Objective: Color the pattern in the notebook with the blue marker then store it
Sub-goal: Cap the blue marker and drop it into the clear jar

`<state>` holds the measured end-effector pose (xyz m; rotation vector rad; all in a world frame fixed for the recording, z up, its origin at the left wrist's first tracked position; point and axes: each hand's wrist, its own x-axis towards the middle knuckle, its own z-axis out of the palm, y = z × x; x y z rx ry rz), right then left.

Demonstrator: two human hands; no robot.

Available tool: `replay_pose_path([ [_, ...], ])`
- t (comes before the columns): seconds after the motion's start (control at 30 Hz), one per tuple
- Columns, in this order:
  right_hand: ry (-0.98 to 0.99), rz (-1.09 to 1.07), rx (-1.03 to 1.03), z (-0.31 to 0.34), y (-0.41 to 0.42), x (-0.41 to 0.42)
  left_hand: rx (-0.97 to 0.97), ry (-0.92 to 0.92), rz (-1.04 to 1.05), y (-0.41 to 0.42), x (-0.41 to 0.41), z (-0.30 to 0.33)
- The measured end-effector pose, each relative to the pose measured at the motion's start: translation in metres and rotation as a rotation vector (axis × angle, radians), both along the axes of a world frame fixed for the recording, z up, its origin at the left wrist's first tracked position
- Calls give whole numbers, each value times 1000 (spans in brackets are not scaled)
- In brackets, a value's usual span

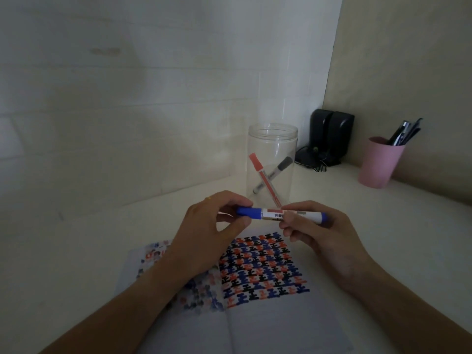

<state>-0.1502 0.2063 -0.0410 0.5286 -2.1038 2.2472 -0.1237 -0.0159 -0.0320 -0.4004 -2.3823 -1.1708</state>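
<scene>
The blue marker (270, 214) lies level in the air above the open notebook (268, 323), held at both ends. My left hand (212, 233) pinches its blue cap on the left. My right hand (314, 231) grips the white barrel near the blue tail end. The cap sits on the barrel. On the notebook's right page is a pattern (263, 267) of blue, red and black shapes. A clear plastic jar (270, 164) stands open just behind the marker, with a red marker (263, 177) and a black marker (278, 172) crossed inside it.
A pink cup (378, 164) with several dark pens stands at the right by the wall. Two black speakers (329, 136) with cables fill the back corner. The white desk (76, 251) meets the walls behind and to the right.
</scene>
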Motion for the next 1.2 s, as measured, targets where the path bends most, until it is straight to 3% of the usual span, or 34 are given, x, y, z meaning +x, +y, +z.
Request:
replay_pose_path([
  [0.13, -38, 56, -81, 4, 1, 2, 232, -118, -74, -4, 4, 10],
  [0.47, 2, 94, -146, 11, 4, 9, 469, -197, -201, 1, 11, 17],
  [0.73, 171, 58, 27, 10, 1, 16, 428, -209, -196, -1, 13, 18],
  [0.97, 90, 218, 61, 7, -10, 20, 512, -68, -251, 6, 10, 24],
  [1.03, 24, 221, 26, 12, -10, 23, 296, 18, -152, 2, 10, 19],
  [1.13, -90, 169, 44, 10, -6, 22, -269, 171, 52, -12, 8, 8],
  [1.2, -93, 180, 133, 16, -3, 17, -425, 190, 122, -12, -3, 13],
])
